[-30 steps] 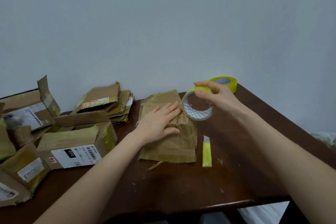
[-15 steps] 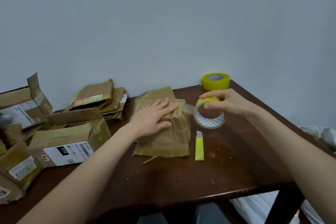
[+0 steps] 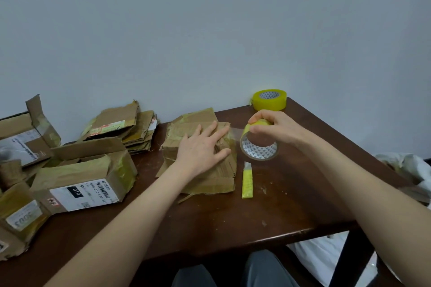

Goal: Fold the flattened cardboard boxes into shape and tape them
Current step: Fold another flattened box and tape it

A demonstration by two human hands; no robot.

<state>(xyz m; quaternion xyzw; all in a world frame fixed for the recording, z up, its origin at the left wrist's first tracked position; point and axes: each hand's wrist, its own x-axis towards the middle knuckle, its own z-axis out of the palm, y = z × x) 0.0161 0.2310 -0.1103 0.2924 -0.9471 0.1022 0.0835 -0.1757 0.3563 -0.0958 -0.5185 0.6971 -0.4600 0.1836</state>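
Note:
A worn brown cardboard box (image 3: 210,177) lies in the middle of the dark wooden table (image 3: 233,223). My left hand (image 3: 200,149) presses flat on its top, fingers spread. Just right of the box my right hand (image 3: 277,128) grips a roll of clear tape (image 3: 258,147) from above, holding it off the table. A short strip of tape stretches from the roll to the box's upper right edge.
A yellow utility knife (image 3: 247,182) lies right of the box. A second tape roll (image 3: 269,99) stands at the far corner. A stack of flattened boxes (image 3: 126,128) sits against the wall, and several folded boxes (image 3: 86,177) crowd the left side.
My right hand has carried the tape roll rightward away from the box, drawing tape out. My left hand stays pressed on the box. The view has tilted slightly.

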